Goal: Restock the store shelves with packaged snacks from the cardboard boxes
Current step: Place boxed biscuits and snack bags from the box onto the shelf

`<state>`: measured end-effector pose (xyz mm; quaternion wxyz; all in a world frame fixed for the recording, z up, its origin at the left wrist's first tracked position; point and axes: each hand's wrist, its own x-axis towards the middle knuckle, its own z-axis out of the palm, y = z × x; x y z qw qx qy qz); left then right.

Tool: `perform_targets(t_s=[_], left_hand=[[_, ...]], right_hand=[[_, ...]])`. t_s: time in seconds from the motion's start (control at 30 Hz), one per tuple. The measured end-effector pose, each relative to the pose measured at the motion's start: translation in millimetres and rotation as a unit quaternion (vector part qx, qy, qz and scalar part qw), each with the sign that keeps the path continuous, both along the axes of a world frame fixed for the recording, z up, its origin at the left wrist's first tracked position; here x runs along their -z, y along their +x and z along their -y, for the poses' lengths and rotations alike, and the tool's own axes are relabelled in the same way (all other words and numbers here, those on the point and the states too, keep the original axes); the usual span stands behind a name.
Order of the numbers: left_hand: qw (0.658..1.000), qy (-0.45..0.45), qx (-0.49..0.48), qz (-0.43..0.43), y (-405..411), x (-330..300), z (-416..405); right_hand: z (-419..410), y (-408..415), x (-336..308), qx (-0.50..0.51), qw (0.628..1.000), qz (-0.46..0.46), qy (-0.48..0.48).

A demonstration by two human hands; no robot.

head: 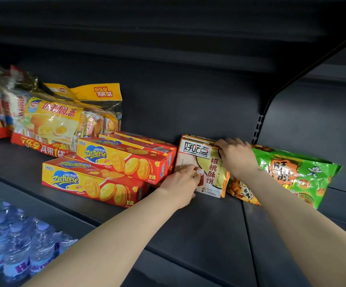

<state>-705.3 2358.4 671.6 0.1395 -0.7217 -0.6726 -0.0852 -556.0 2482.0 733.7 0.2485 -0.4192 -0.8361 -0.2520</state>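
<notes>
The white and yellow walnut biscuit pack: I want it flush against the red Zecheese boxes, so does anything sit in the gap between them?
Nothing visible separates the white and yellow walnut biscuit pack from the red Zecheese boxes. The left hand holds its lower front edge and hides the lower gap; the right hand grips its top right corner.

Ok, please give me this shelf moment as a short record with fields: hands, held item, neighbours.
left hand: grips the lower front of the biscuit box
right hand: grips its top right edge
biscuit box: upright on the dark shelf
left neighbour: stacked Zecheese boxes
right neighbour: green snack bag, lying tilted
</notes>
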Motion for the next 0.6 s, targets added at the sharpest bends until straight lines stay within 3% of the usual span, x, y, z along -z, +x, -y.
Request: perform_targets(t_s=[0.3,0.6], left_hand=[[0.987,0.139,0.070,-0.046,5.1,-26.3,35.4],[0.962,0.274,0.018,0.007,-56.9,-49.8,118.5]], right_hand=[[28.4,-7.8,-19.6,-0.027,0.992,-0.074,0.095],[95.4,-56.0,-30.7,-0.108,0.980,-0.104,0.132]])
